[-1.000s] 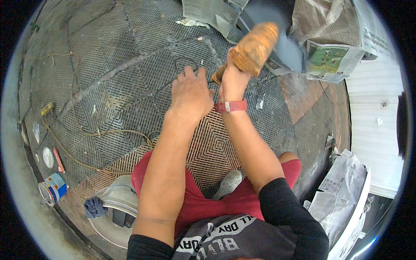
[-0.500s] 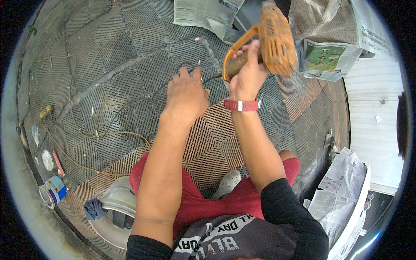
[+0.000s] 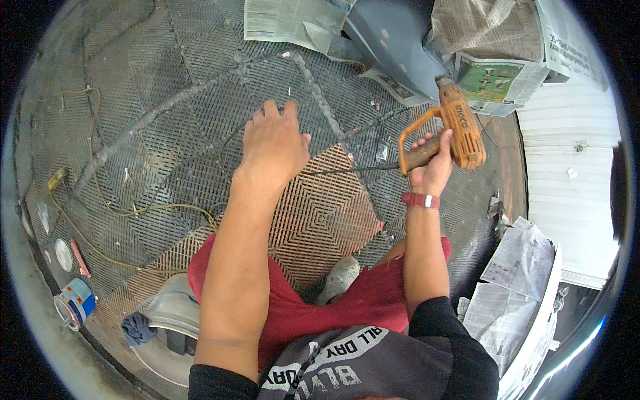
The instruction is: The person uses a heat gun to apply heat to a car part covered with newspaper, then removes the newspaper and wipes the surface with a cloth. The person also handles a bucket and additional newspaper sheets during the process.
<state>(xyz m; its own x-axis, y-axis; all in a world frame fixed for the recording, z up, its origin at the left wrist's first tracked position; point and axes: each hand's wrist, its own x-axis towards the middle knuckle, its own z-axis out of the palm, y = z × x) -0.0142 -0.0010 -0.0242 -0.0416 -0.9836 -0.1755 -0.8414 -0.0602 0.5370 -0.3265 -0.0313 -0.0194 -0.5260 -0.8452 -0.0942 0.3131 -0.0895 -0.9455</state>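
Note:
My right hand point(image 3: 432, 165), with a red watch at the wrist, grips the worn handle of an orange heat gun point(image 3: 462, 127). Its nozzle points away from me, close to the lower edge of a grey panel point(image 3: 393, 47) bordered by newspaper. From the handle a black cord point(image 3: 353, 171) runs left and passes out of sight at my left hand point(image 3: 273, 141). That hand hovers palm down over the floor mat, fingers stretched out and a little apart. Its palm is hidden, and whether the cord touches it cannot be made out.
Newspaper sheets point(image 3: 497, 80) cover surfaces at the far right. A yellowish cord point(image 3: 120, 212) snakes over the grated floor mat point(image 3: 200, 133) at left. Near me on the left are a grey tub point(image 3: 175, 300), a dark cloth point(image 3: 137, 327) and a blue can point(image 3: 79, 301). Newspaper-covered white part point(image 3: 513, 293) stands at right.
The heat gun in my right hand has moved right and nearer to me, uncovering more of the grey panel. My left hand has shifted slightly left in the picture.

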